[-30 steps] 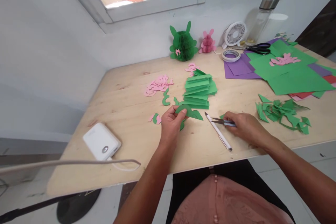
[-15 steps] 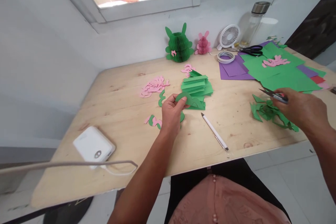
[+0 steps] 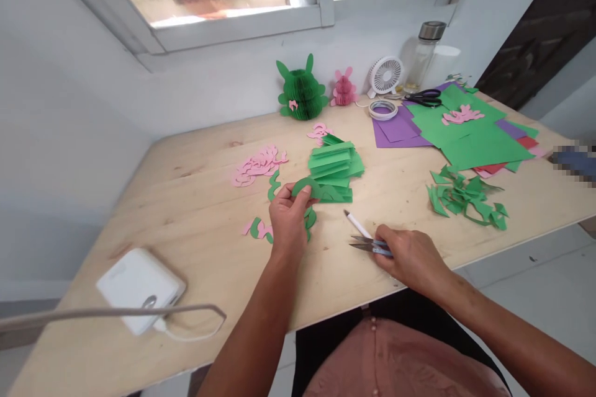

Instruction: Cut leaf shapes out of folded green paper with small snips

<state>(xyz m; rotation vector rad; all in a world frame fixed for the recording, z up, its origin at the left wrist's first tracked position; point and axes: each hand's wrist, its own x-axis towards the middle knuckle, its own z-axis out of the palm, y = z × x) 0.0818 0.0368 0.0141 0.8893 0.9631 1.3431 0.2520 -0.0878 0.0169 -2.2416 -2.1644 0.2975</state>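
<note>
My left hand pinches a curved, wavy-edged green paper cutout between thumb and fingers, just in front of a pile of green folded paper strips. In my right hand are small scissors, blades slightly apart and pointing left. They pass over a white pen, whose lower part is hidden by the hand. Pink paper cutouts lie heaped left of the strips. Beside my left wrist are more green cutouts, partly covered by it.
Green paper scraps sit to the right. Behind them are green sheets, purple sheets, black scissors and a tape roll. Honeycomb paper figures and a fan stand by the wall. A white power bank lies left.
My right hand has moved left with the small scissors, from above the green scraps to over the pen. My left hand keeps the green cutout in nearly the same place. The view has shifted.
</note>
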